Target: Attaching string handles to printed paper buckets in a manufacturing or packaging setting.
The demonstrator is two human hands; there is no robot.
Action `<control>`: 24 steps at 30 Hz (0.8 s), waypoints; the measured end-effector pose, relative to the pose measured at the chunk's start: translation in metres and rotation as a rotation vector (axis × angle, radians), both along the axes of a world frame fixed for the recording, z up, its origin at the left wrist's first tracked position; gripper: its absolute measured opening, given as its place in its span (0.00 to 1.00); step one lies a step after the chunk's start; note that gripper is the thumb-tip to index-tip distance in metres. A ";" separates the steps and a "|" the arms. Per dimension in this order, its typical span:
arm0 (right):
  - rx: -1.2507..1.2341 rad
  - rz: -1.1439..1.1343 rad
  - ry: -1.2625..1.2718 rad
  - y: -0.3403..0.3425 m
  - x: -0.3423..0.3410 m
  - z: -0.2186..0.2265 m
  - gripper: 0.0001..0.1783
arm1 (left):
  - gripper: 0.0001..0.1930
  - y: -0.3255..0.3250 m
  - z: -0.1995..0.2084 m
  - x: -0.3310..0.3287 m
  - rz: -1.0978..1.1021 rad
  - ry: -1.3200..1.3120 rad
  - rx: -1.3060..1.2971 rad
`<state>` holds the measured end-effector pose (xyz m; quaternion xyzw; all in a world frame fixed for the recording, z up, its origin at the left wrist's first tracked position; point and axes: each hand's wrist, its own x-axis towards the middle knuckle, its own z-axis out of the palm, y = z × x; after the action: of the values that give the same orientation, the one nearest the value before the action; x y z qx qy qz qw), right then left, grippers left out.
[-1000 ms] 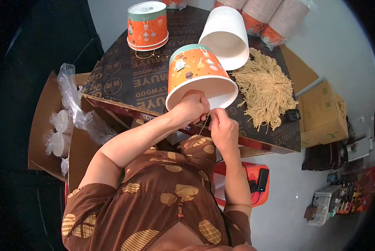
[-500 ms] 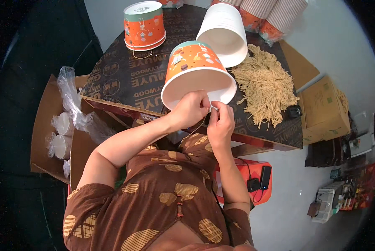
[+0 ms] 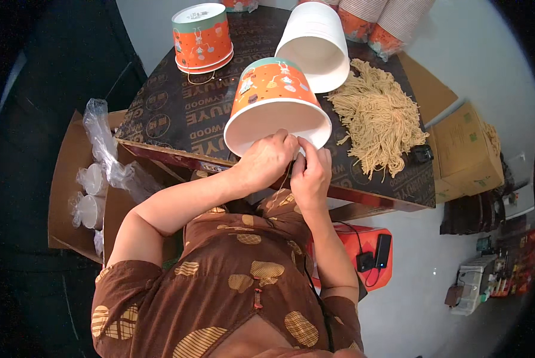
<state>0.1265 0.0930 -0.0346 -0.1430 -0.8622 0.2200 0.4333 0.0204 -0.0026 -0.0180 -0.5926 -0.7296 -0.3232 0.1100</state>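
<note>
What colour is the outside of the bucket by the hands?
The bucket is patterned orange with a green band; head view.

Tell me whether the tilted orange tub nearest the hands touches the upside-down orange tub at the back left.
Apart. The head view shows dark tabletop between the tilted orange tub and the upside-down orange tub.

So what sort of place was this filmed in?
Probably a small hand-assembly workspace, perhaps in a home or shop: a dark worktable holds a heap of tan cords, with stacked orange buckets behind and an open cardboard box alongside.
</note>
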 end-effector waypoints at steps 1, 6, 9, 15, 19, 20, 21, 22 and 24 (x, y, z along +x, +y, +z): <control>-0.001 -0.002 0.001 0.000 0.001 0.001 0.19 | 0.07 -0.001 -0.001 0.001 -0.002 0.001 -0.001; -0.036 0.036 -0.055 0.002 0.000 0.007 0.22 | 0.08 -0.005 -0.005 0.000 0.014 -0.018 -0.027; -0.056 0.117 -0.053 0.007 0.000 0.006 0.19 | 0.08 -0.004 -0.008 0.000 -0.012 0.012 0.021; -0.146 0.128 -0.085 0.010 0.002 0.006 0.10 | 0.08 -0.006 -0.003 0.000 -0.004 -0.009 -0.024; -0.202 0.088 -0.173 0.005 0.005 0.009 0.08 | 0.07 -0.006 -0.004 -0.001 -0.016 -0.082 0.012; -0.168 0.085 -0.142 0.005 0.005 0.008 0.07 | 0.06 -0.006 -0.003 -0.002 -0.025 -0.123 0.040; -0.135 0.081 -0.111 0.006 0.005 0.007 0.07 | 0.06 -0.006 -0.002 -0.002 -0.035 -0.163 0.067; -0.134 0.081 -0.114 0.006 0.004 0.005 0.07 | 0.06 -0.006 -0.001 -0.001 -0.034 -0.165 0.068; -0.097 0.094 -0.009 0.007 0.002 0.002 0.07 | 0.06 -0.005 0.001 -0.001 -0.055 -0.220 0.107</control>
<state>0.1286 0.0997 -0.0326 -0.1244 -0.8580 0.2811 0.4114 0.0190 -0.0078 -0.0174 -0.5666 -0.7024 -0.4277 0.0518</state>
